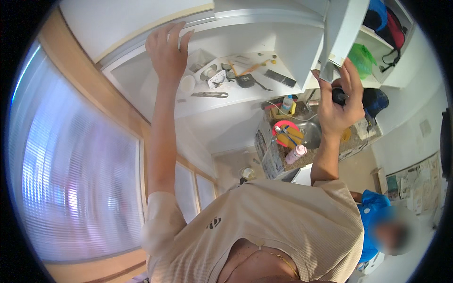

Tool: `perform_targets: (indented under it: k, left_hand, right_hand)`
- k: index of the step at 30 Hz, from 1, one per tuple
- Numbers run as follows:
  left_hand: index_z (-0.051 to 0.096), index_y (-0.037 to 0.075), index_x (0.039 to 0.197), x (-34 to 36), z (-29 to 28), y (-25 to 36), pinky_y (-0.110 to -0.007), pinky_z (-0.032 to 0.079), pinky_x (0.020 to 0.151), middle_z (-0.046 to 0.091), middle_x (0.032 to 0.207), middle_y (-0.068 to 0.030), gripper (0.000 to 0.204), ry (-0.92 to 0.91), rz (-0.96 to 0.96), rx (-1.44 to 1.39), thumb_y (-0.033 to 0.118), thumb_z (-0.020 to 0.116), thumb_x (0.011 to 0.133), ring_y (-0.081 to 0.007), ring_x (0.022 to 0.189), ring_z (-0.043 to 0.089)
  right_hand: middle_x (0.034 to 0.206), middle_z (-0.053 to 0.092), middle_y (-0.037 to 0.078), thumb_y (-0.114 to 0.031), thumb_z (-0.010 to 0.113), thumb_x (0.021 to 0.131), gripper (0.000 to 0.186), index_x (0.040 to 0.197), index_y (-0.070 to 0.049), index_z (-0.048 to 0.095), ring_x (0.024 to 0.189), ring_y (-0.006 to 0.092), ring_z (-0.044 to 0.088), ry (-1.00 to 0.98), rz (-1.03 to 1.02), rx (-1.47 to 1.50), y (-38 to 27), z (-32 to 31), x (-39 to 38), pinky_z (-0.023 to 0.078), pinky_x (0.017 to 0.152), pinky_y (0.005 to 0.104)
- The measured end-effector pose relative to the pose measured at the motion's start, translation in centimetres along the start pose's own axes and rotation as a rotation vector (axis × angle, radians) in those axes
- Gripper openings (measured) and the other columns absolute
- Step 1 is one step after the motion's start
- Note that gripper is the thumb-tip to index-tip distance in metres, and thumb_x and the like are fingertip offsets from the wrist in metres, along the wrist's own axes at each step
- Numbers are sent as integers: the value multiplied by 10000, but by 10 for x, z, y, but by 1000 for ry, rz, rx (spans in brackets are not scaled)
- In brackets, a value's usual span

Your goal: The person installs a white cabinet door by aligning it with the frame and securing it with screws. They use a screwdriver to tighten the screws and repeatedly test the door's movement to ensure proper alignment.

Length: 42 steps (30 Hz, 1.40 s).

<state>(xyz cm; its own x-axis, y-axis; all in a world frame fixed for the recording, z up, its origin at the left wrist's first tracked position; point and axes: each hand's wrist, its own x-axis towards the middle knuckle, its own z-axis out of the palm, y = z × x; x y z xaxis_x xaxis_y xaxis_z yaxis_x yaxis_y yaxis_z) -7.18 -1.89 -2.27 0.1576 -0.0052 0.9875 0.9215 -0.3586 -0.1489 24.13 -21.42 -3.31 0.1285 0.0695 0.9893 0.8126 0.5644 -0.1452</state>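
My left hand (167,52) reaches up to the edge of a white upper panel (141,21), fingers apart and bent over its pale rail. My right hand (342,99) grips a flat silver tool (332,70) with what looks like a black handle, against the edge of a raised white panel (342,26). Between my hands, a white shelf (255,96) holds scattered small items, among them a white cup (187,85), a silver cutter (210,95), a black tape measure (245,81) and a dark flat bar (281,78).
Below are a sink (309,127), a pink bowl (278,127) with tools and a pink bottle (296,154). A frosted sliding panel (80,155) stands left. At right are a green bag (361,61) and, lower, a person in blue (370,207).
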Motion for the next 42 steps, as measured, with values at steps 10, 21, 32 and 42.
perform_targets:
  k: [10,21,32,42]
  left_hand:
    - [794,175,926,6,6,-31,-405,431,839,698,895,17,102,19,-41,-151,211,819,834,-225,913,617]
    - [790,200,914,0,7,-32,-424,391,906,668,927,29,150,40,-103,-232,331,796,841,-217,999,573]
    - [803,229,960,-7,12,-45,-438,365,913,645,914,50,158,-8,-118,-263,351,775,864,-197,977,575]
    - [810,218,976,-5,16,-41,-387,338,910,629,891,57,154,29,-112,-307,336,779,882,-179,920,549]
  right_hand:
    - [1074,766,186,147,699,869,261,1116,62,690,674,105,632,-39,4,-30,-3,9,-7,527,649,233]
    - [1323,690,205,12,732,925,179,1104,-2,741,832,166,721,-90,-71,-124,-11,40,-3,551,679,250]
    - [1332,670,208,-18,771,879,222,1096,-57,754,888,285,764,-144,-179,-205,-16,97,1,566,705,307]
    - [1388,641,194,-39,779,857,307,1152,-126,761,720,214,744,-128,-201,-204,-10,142,-1,555,602,282]
